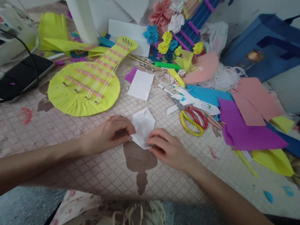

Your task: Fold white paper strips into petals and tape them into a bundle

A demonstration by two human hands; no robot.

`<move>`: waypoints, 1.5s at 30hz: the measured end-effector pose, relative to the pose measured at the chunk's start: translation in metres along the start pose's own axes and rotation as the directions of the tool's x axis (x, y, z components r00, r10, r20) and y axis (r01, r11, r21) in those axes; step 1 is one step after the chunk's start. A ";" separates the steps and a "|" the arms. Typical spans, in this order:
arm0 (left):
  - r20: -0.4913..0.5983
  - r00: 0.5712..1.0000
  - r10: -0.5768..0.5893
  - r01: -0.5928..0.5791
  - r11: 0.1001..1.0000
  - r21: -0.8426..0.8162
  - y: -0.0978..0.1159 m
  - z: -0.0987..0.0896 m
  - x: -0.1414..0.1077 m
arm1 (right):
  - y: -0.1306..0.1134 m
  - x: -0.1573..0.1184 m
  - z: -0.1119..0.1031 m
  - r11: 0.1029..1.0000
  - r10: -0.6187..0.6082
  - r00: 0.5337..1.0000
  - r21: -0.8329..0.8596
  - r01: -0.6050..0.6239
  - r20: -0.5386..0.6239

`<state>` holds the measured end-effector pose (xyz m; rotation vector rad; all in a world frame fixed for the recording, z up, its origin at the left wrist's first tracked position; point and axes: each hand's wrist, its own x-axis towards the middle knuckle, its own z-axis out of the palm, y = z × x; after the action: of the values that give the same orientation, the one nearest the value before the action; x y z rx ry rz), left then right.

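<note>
A small folded white paper (pixel 143 124) with a pointed top is held between my two hands, just above the table. My left hand (pixel 116 132) pinches its lower left edge between thumb and fingers. On the other side, my right hand (pixel 169 147) grips the lower right corner, fingers curled against it. Behind it lies a flat white paper rectangle (pixel 141 85), partly over a purple scrap. To the left rests a yellow paper-covered toy lute (pixel 84 89) with pink frets and white strings. Scissors (pixel 193 122) with yellow and red handles lie to the right.
Purple (pixel 245 128) and pink paper (pixel 256 100) sheets spread at the right, before a blue bag (pixel 275 48). Crepe flowers (pixel 166 21) and a blue toy instrument neck (pixel 199 18) stand at the back. A phone (pixel 17 75) with cables and a white bottle (pixel 79 11) are left.
</note>
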<state>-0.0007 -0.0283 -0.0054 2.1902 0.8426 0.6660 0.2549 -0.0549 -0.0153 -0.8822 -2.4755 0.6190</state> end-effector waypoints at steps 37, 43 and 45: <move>-0.069 0.996 -0.058 0.072 0.974 0.217 0.012 0.023 0.009 | -0.011 0.023 0.000 0.979 0.203 0.979 0.008 -0.203 0.029; -0.091 0.995 -0.052 0.072 0.969 0.236 0.013 0.023 0.009 | -0.011 0.022 0.002 0.977 0.212 0.977 -0.030 -0.211 0.025; -0.090 0.994 -0.054 0.073 0.971 0.227 0.013 0.023 0.008 | -0.011 0.022 0.001 0.976 0.216 0.976 -0.017 -0.216 0.031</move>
<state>0.0241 -0.0388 -0.0087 2.3423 1.0762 0.6600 0.2341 -0.0480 -0.0050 -1.1657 -2.4333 0.6948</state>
